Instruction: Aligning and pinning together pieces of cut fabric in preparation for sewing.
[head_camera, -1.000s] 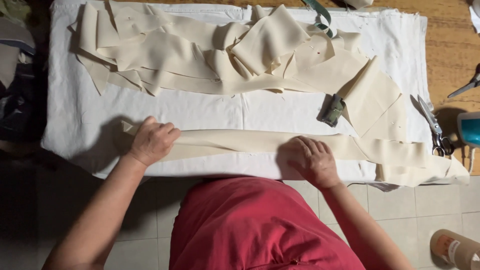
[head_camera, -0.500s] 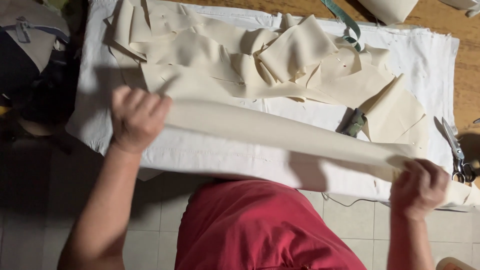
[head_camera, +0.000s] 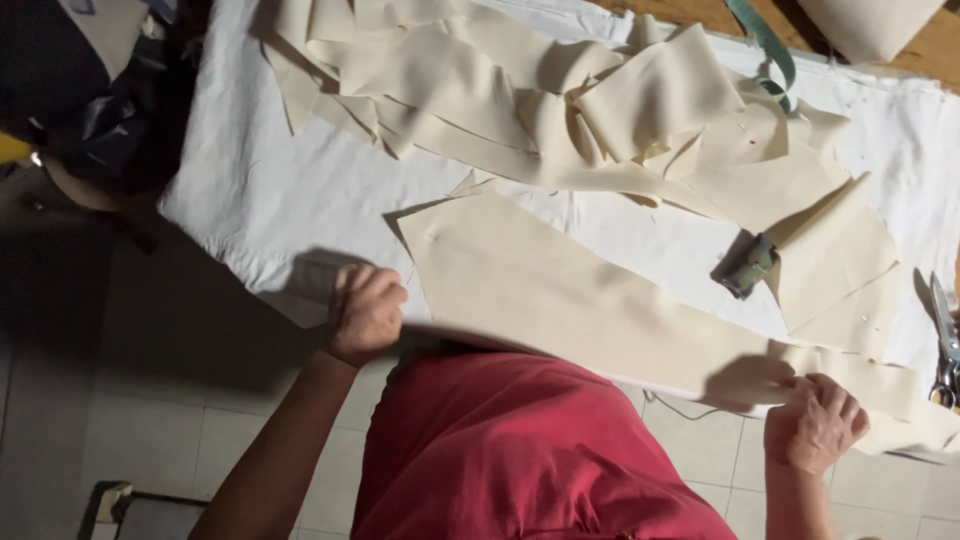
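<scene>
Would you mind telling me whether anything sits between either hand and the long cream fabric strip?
Nothing visible does. The left hand grips one end of the cream fabric strip and the right hand grips the other end, both in direct contact with the fabric.

A fabric strip (head_camera: 600, 310) lies across the near edge of the surface (head_camera: 260, 200), between the left hand (head_camera: 365, 312) and right hand (head_camera: 815, 420). Behind it sits a fabric pile (head_camera: 560, 100); scissors (head_camera: 945, 345) lie far right.
</scene>
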